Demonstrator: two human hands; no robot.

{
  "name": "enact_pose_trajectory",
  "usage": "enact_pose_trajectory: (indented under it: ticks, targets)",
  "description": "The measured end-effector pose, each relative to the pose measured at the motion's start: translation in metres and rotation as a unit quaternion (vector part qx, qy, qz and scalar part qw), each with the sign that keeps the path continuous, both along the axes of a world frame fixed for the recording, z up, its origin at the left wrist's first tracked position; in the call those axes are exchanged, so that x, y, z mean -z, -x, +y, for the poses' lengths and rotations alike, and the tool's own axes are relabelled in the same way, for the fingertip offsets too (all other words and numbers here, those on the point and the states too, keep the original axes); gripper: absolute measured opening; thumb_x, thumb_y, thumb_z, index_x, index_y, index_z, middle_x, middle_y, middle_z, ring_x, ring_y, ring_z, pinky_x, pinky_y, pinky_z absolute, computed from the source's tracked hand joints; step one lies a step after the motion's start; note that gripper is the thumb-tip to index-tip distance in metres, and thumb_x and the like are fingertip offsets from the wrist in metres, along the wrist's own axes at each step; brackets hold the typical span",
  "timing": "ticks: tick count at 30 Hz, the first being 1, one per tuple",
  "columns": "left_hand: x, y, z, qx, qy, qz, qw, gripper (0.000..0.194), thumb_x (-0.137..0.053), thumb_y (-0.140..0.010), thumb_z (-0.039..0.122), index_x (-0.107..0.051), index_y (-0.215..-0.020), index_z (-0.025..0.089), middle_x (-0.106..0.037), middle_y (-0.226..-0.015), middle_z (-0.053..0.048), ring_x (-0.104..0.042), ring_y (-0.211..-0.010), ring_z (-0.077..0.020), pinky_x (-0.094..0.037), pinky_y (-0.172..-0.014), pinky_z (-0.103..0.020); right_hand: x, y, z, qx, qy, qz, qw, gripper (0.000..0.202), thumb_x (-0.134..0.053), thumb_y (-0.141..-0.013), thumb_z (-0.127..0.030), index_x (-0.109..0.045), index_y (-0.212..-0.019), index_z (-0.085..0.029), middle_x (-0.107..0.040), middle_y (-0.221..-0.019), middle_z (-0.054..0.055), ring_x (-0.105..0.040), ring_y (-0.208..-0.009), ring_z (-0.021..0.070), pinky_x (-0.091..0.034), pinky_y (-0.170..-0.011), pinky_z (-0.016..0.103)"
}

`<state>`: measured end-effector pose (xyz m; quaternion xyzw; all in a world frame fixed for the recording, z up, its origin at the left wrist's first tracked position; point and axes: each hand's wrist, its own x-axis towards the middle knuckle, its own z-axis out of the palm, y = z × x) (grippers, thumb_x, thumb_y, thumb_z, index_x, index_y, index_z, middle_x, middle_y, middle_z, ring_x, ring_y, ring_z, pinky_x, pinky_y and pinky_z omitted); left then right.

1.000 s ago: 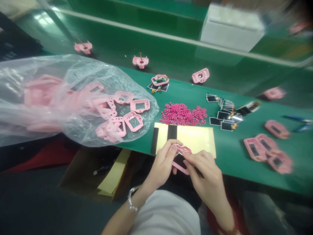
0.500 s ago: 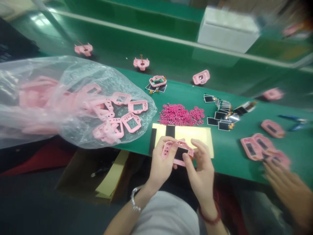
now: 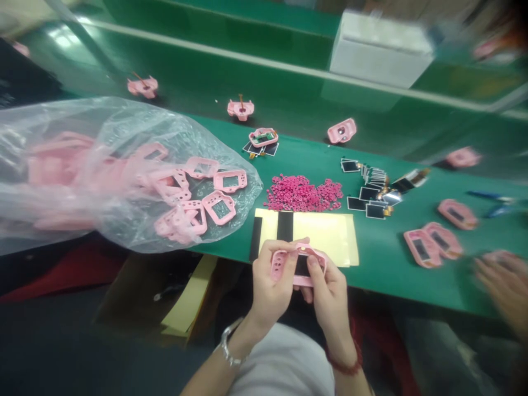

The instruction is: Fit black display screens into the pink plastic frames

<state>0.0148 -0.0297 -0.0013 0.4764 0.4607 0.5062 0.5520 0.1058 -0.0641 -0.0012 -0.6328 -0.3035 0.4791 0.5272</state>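
Between my two hands is a pink plastic casing [image 3: 279, 265] with a dark display screen [image 3: 302, 266] set in its window. My left hand [image 3: 270, 283] grips the casing's left end, its thumb by the screen. On the other end, my right hand [image 3: 332, 291] is closed, thumb pressed near the screen's right edge and fingers behind. Just beyond lies a pale yellow pad [image 3: 322, 234] with black strips. Behind the pad, small magenta parts [image 3: 301, 192] are heaped on the green table [image 3: 231, 247].
Left, a clear plastic bag [image 3: 124, 118] holds many pink casings. Loose display screens [image 3: 375, 210] lie right of the heap, with pink casings [image 3: 421, 249] and blue-handled pliers [image 3: 495, 204] farther right. A co-worker's hand [image 3: 505, 286] is blurred at the right edge over another casing.
My right hand has closed in around the casing's right end; before, its fingers were raised and apart. The co-worker's hand has moved right, one casing with it.
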Motion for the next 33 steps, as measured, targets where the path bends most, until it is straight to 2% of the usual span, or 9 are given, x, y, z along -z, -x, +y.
enact_pose_trajectory:
  ticks: [4,6,8,10,14,17,23,30,33]
  targets:
    - [0.001,0.008,0.002,0.005,0.020,-0.017,1.000,0.013,-0.061,-0.098,0.032,-0.061,-0.099,0.019,-0.076,-0.102,-0.009,-0.075,-0.097,-0.0220,-0.060,-0.080,-0.029,0.008,-0.007,0.009,-0.005,-0.054,-0.066,0.996,0.032,-0.067,-0.092,-0.048,-0.072,-0.103,-0.018,-0.070,-0.082,0.003,-0.059,-0.061,0.0115,-0.047,-0.052,0.022]
    - [0.006,0.020,0.013,-0.061,0.042,-0.023,0.997,0.015,-0.064,-0.095,0.033,-0.060,-0.099,0.019,-0.074,-0.102,-0.007,-0.074,-0.081,-0.0177,-0.057,-0.062,-0.022,0.014,-0.014,0.014,-0.026,-0.070,-0.096,0.993,0.036,-0.055,-0.099,-0.049,-0.070,-0.109,-0.018,-0.069,-0.078,0.002,-0.057,-0.058,0.0111,-0.048,-0.055,0.023]
    - [0.012,0.033,0.031,-0.146,0.070,-0.029,0.986,0.019,-0.067,-0.092,0.034,-0.057,-0.101,0.020,-0.071,-0.093,-0.003,-0.065,-0.058,-0.0108,-0.046,-0.044,-0.016,0.023,-0.022,0.016,-0.053,-0.070,-0.174,0.981,0.038,-0.047,-0.103,-0.047,-0.068,-0.116,-0.018,-0.069,-0.077,0.001,-0.051,-0.053,0.0102,-0.046,-0.055,0.024]
    - [0.018,0.043,0.049,-0.176,0.083,-0.047,0.980,0.024,-0.068,-0.089,0.035,-0.055,-0.104,0.021,-0.067,-0.083,0.001,-0.054,-0.046,-0.0072,-0.040,-0.039,-0.015,0.032,-0.028,0.016,-0.084,-0.071,-0.306,0.946,0.033,-0.051,-0.101,-0.043,-0.070,-0.114,-0.018,-0.072,-0.089,0.004,-0.058,-0.061,0.0120,-0.048,-0.061,0.026]
    - [0.029,0.038,0.066,-0.070,0.130,-0.068,0.987,0.030,-0.068,-0.085,0.039,-0.056,-0.104,0.019,-0.067,-0.089,-0.002,-0.056,-0.052,-0.0085,-0.045,-0.042,-0.017,0.047,-0.032,0.016,-0.126,-0.058,-0.507,0.850,0.032,-0.052,-0.101,-0.038,-0.070,-0.118,-0.017,-0.071,-0.095,0.007,-0.068,-0.079,0.0182,-0.047,-0.063,0.027]
    - [0.034,0.027,0.063,-0.025,0.161,-0.053,0.985,0.027,-0.065,-0.085,0.039,-0.057,-0.100,0.018,-0.066,-0.088,-0.002,-0.058,-0.057,-0.0093,-0.043,-0.042,-0.015,0.049,-0.032,0.031,-0.130,-0.037,-0.553,0.822,0.039,-0.049,-0.102,-0.035,-0.062,-0.133,-0.016,-0.071,-0.084,0.005,-0.066,-0.065,0.0170,-0.042,-0.055,0.027]
    - [0.036,0.037,0.055,0.074,0.187,-0.016,0.979,0.021,-0.066,-0.082,0.036,-0.062,-0.087,0.017,-0.055,-0.060,0.004,-0.043,-0.038,-0.0068,-0.027,-0.031,-0.014,0.050,-0.028,0.070,-0.134,-0.040,-0.582,0.801,0.032,-0.054,-0.101,-0.033,-0.068,-0.126,-0.019,-0.072,-0.089,0.006,-0.066,-0.065,0.0152,-0.039,-0.054,0.026]
    - [0.037,0.042,0.054,0.139,0.174,0.024,0.975,0.022,-0.061,-0.088,0.038,-0.063,-0.093,0.017,-0.055,-0.064,0.003,-0.044,-0.041,-0.0065,-0.032,-0.036,-0.015,0.063,-0.026,0.068,-0.112,-0.066,-0.596,0.793,0.036,-0.050,-0.103,-0.036,-0.065,-0.129,-0.016,-0.071,-0.095,0.007,-0.059,-0.058,0.0117,-0.030,-0.048,0.026]
    - [0.037,0.042,0.054,0.141,0.174,0.039,0.974,0.023,-0.060,-0.089,0.039,-0.062,-0.095,0.017,-0.056,-0.065,0.003,-0.046,-0.042,-0.0074,-0.032,-0.036,-0.015,0.064,-0.031,0.068,-0.110,-0.106,-0.557,0.816,0.029,-0.051,-0.103,-0.035,-0.066,-0.119,-0.016,-0.069,-0.098,0.007,-0.059,-0.061,0.0116,-0.031,-0.048,0.025]
